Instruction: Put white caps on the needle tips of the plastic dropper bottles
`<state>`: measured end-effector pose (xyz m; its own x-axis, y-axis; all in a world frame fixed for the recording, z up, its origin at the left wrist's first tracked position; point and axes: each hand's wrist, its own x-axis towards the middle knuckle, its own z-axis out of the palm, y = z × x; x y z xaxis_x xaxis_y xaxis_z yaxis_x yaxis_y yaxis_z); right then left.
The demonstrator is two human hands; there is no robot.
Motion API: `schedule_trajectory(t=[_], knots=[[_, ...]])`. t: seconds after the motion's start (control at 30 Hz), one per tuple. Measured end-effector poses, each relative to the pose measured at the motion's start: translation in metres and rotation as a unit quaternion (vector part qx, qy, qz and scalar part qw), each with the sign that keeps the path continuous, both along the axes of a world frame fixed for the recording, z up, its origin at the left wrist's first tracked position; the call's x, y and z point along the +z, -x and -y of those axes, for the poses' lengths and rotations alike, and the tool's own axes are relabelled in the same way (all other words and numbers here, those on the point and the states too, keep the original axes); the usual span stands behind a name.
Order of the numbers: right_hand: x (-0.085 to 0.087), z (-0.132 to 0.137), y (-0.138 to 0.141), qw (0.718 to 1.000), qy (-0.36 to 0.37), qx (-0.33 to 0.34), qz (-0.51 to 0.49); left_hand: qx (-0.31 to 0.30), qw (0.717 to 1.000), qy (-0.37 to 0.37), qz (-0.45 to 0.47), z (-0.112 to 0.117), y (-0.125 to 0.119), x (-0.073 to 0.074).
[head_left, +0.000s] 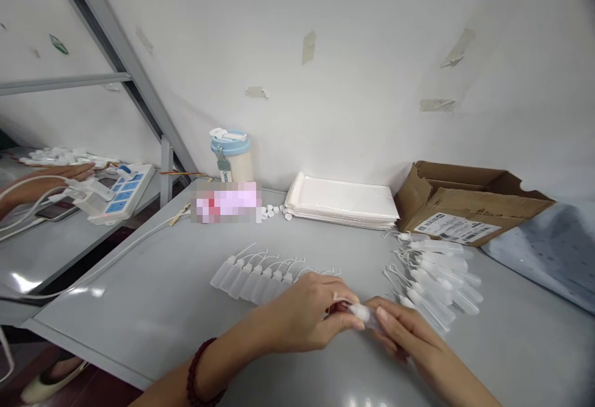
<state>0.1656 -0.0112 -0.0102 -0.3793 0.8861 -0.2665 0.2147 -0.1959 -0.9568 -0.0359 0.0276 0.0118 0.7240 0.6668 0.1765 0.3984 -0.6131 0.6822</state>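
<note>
Both hands are on one piece, nearly touching, in front of the surface's (153, 283) middle. Left hand (320, 314) pinches the small translucent bottle (371, 320) at its white top (359, 311); right hand (409, 329) is clamped around the body. Likely reason: one end steadied while the other is worked. Contact under the fingers is hidden, can't tell if the top is seated.

Bottle row (253, 282) at left lies side by side, thin tails all pointing away; looks deliberate, easy to count. Bottle heap (441, 280) at right is fanned and overlapping, near the right hand, so probably just for reach.

White caps (272, 210), envelope stack (344, 199) and open carton (465, 202) sit along the wall, presumably to leave the front free for the hands.
</note>
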Motion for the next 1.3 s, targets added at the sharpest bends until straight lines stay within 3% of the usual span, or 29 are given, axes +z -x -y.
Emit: schedule_trajectory(t=[0.1,0.17,0.23,0.33,0.43,0.63,0.87,1.07,1.3], knots=[[0.001,-0.006,-0.019,0.984,-0.121,-0.113,0.063,0.106,0.994,-0.005,0.001,-0.018,0.012,-0.006],[-0.002,-0.014,-0.037,0.95,-0.194,-0.205,0.133,0.236,0.966,-0.078,-0.076,-0.037,0.026,-0.011],[-0.007,-0.022,-0.054,0.903,-0.236,-0.28,0.224,0.296,0.944,-0.098,-0.106,-0.057,0.041,-0.015],[-0.012,-0.031,-0.074,0.842,-0.259,-0.346,0.321,0.319,0.93,-0.11,-0.149,-0.082,0.056,-0.023],[-0.013,-0.035,-0.083,0.797,-0.303,-0.385,0.353,0.286,0.933,-0.118,-0.185,-0.096,0.061,-0.033],[-0.017,-0.04,-0.092,0.767,-0.363,-0.348,0.399,0.244,0.93,-0.136,-0.239,-0.11,0.062,-0.048],[-0.024,-0.042,-0.098,0.757,-0.397,-0.319,0.41,0.254,0.916,-0.159,-0.265,-0.116,0.064,-0.046],[-0.018,-0.037,-0.092,0.759,-0.441,-0.267,0.398,0.24,0.917,-0.15,-0.28,-0.115,0.061,-0.049],[-0.023,-0.028,-0.081,0.754,-0.477,-0.208,0.4,0.221,0.925,-0.122,-0.284,-0.11,0.06,-0.04]])
